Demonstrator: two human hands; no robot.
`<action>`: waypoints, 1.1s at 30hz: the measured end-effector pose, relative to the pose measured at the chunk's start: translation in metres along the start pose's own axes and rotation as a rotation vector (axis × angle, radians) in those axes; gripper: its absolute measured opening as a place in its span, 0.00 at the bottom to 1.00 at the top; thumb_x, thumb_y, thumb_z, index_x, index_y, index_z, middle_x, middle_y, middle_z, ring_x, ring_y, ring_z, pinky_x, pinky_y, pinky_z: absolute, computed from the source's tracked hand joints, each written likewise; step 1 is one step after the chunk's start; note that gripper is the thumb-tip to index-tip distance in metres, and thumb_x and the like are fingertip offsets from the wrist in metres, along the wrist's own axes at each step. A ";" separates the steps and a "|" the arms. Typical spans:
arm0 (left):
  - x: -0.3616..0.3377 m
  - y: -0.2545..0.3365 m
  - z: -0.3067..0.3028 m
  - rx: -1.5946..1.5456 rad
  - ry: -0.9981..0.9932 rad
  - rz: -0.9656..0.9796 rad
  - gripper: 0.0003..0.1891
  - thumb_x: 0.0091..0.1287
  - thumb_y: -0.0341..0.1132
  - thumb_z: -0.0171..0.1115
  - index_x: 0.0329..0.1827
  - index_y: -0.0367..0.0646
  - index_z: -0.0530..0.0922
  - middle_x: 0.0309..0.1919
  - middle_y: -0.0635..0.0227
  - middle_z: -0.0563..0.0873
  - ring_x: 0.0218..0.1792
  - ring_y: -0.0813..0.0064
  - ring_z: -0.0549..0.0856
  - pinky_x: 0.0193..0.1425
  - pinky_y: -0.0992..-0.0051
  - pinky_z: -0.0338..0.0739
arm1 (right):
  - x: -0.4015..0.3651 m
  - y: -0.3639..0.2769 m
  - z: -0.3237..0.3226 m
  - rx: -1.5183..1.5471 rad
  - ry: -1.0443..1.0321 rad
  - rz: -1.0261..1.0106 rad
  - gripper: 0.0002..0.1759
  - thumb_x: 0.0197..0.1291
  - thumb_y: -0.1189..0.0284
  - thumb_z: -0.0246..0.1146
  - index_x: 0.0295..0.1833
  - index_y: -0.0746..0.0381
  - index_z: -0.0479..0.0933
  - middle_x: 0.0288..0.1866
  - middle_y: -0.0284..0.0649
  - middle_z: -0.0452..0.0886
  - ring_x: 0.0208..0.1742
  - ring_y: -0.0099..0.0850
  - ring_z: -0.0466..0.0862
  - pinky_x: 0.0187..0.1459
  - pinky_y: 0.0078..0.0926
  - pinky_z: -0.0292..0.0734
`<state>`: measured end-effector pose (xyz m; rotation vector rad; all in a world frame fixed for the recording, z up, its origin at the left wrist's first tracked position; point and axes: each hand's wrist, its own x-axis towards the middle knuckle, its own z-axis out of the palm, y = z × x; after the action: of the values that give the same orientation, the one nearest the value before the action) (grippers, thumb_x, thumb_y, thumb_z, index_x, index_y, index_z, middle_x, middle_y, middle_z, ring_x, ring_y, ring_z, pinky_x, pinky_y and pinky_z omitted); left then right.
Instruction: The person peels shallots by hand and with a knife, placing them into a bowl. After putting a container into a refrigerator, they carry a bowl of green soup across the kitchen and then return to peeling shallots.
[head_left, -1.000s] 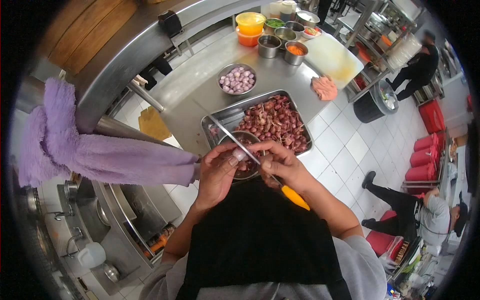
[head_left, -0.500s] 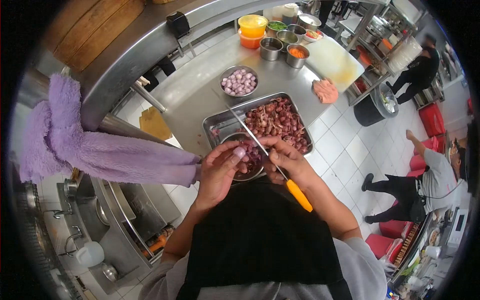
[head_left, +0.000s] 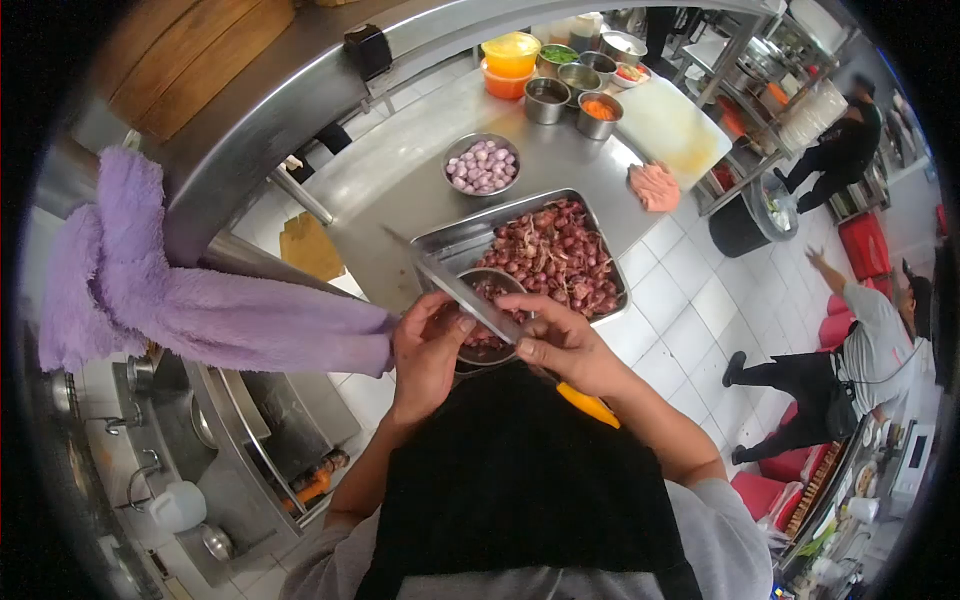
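My right hand point(head_left: 568, 345) is closed round a knife point(head_left: 450, 284) with a yellow handle, its blade pointing away to the upper left. My left hand point(head_left: 426, 350) is curled by the blade, fingers pinched on what seems to be a shallot, mostly hidden. Below both hands a small metal bowl point(head_left: 512, 276) contains purple skins. It stands in the near corner of a steel tray point(head_left: 450, 243), beside a heap of unpeeled shallots point(head_left: 550, 245). Farther back, a metal bowl point(head_left: 517, 172) is filled with peeled shallots point(head_left: 482, 164).
The steel table point(head_left: 400, 185) also bears several metal pots, orange and yellow tubs point(head_left: 508, 70), a white cutting board point(head_left: 672, 130) and a pink cloth point(head_left: 653, 187). A purple towel point(head_left: 250, 312) hangs at left. Two people stand at right, near a bin point(head_left: 745, 230).
The knife has turned so that its blade shows broad side up, crossing closer to my left fingers. My left hand has rotated inward. The person at right has raised an arm, hand spread.
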<state>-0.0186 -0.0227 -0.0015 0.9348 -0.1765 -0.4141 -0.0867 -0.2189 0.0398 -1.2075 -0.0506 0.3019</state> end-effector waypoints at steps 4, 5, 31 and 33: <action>-0.003 0.004 0.006 0.158 0.052 0.036 0.16 0.65 0.18 0.61 0.57 0.31 0.75 0.52 0.58 0.83 0.53 0.70 0.83 0.62 0.70 0.77 | 0.001 -0.004 0.012 -0.119 0.002 -0.100 0.29 0.66 0.75 0.65 0.70 0.60 0.66 0.42 0.30 0.76 0.41 0.15 0.72 0.43 0.17 0.68; -0.003 0.005 0.006 0.206 0.047 0.054 0.17 0.64 0.18 0.61 0.57 0.30 0.75 0.52 0.58 0.83 0.54 0.70 0.83 0.63 0.70 0.76 | 0.002 -0.003 0.012 -0.118 0.002 -0.100 0.29 0.66 0.75 0.65 0.70 0.60 0.66 0.42 0.30 0.76 0.41 0.15 0.72 0.43 0.17 0.68; 0.003 0.001 0.002 -0.151 -0.073 -0.089 0.14 0.70 0.25 0.59 0.58 0.36 0.75 0.52 0.58 0.84 0.49 0.71 0.83 0.53 0.70 0.76 | 0.004 -0.006 -0.003 0.311 0.049 0.130 0.27 0.67 0.59 0.65 0.68 0.56 0.70 0.27 0.28 0.71 0.24 0.19 0.70 0.24 0.17 0.62; 0.002 0.003 0.001 -0.125 -0.055 -0.086 0.14 0.70 0.25 0.59 0.59 0.36 0.75 0.52 0.58 0.84 0.49 0.71 0.83 0.53 0.71 0.77 | 0.005 -0.004 -0.007 0.301 0.080 0.120 0.27 0.67 0.59 0.65 0.68 0.56 0.70 0.27 0.28 0.71 0.24 0.19 0.70 0.24 0.17 0.62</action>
<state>-0.0159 -0.0228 0.0013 0.8110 -0.1588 -0.5250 -0.0800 -0.2254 0.0405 -0.9242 0.1337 0.3526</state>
